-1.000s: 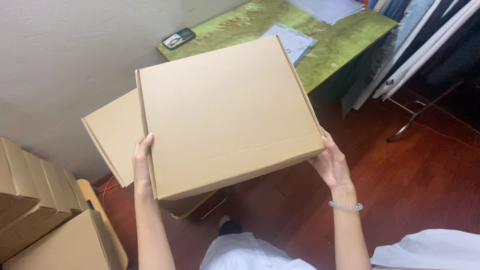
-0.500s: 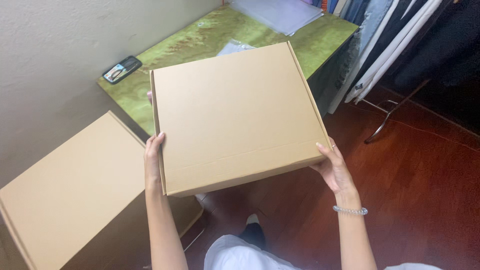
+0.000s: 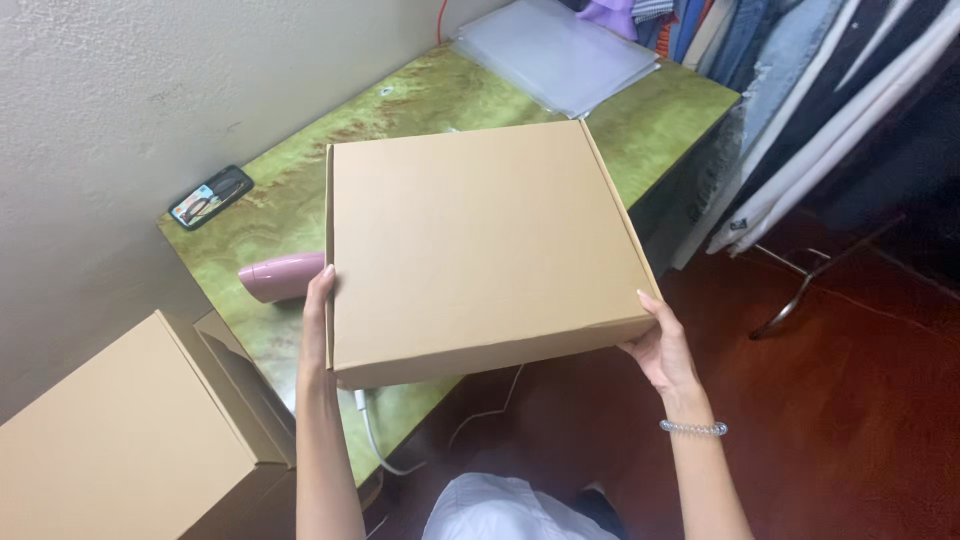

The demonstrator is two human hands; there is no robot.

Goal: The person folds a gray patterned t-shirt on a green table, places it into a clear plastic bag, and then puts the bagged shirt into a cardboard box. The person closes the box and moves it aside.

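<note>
Head view is showing the left hand [image 3: 318,318] and right hand [image 3: 663,345] grasping a closed box [image 3: 480,245] over the desk [image 3: 270,215], needing a level lowering.

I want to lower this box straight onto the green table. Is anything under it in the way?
Yes: a pink object lies on the green table by the cardboard box's left edge, beside the left hand.

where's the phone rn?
Head view, upper left: the phone lies on the green table by the wall, beyond the pink dryer.
</note>
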